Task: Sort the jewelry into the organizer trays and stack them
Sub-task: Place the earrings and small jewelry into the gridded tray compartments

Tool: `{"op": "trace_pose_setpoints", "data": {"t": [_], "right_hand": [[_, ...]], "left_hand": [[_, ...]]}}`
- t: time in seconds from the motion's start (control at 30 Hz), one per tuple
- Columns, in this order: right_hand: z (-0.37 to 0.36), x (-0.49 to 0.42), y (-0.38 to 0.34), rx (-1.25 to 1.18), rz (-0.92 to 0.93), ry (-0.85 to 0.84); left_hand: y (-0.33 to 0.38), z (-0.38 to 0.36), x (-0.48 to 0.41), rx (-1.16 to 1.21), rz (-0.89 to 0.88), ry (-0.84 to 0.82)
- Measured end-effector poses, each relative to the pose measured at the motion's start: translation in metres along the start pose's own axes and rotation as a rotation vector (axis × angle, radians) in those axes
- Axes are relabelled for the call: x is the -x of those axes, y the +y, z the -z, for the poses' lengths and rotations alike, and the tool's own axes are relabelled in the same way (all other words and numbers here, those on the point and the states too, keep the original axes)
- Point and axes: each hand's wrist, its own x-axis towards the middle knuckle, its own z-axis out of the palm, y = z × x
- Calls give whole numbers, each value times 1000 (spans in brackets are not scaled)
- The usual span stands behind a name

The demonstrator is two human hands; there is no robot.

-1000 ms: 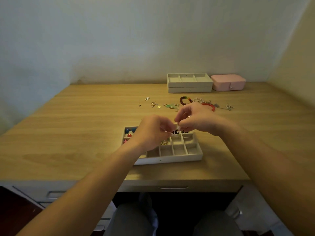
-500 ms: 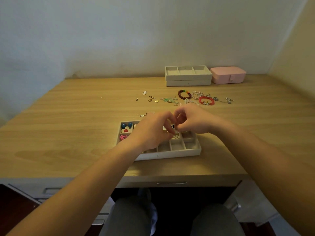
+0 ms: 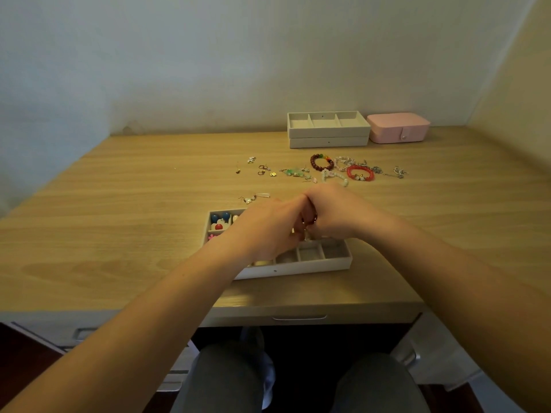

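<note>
A light wood-grain bench [image 3: 119, 234] fills a corner of pale plastered walls. At its back edge, two stacked grey-white trays [image 3: 328, 135] sit just beside a closed pink jewelry box [image 3: 398, 128]. In front of them lie a dark brown beaded bracelet [image 3: 321, 163], a red beaded bracelet [image 3: 360, 173] and small scattered earrings [image 3: 262, 169]. A white compartmented organizer tray [image 3: 313, 263] lies near the front edge, with blue and red pieces [image 3: 219, 222] in its far left cells. Both hands cover the tray's middle, hiding those cells. The left hand [image 3: 268, 231] and right hand [image 3: 337, 216] meet above it, knuckles touching, fingers curled inward. A small dark-red bit shows between them; which fingers grip it cannot be told
</note>
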Motion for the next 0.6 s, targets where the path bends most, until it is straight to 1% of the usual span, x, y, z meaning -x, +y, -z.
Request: {"op": "trace_pose_setpoints", "data": {"t": [0.1, 0.23, 0.5, 0.6], "right_hand": [[3, -1, -1, 58, 3, -6], [9, -2, 5, 44, 26, -13], [10, 1, 22, 61, 34, 56], [8, 3, 25, 6, 30, -18]], "left_hand": [[-2, -1, 1, -29, -16, -34], [-3, -1, 2, -46, -22, -58], [0, 5, 4, 57, 21, -100], [0, 6, 5, 115, 36, -100]]}}
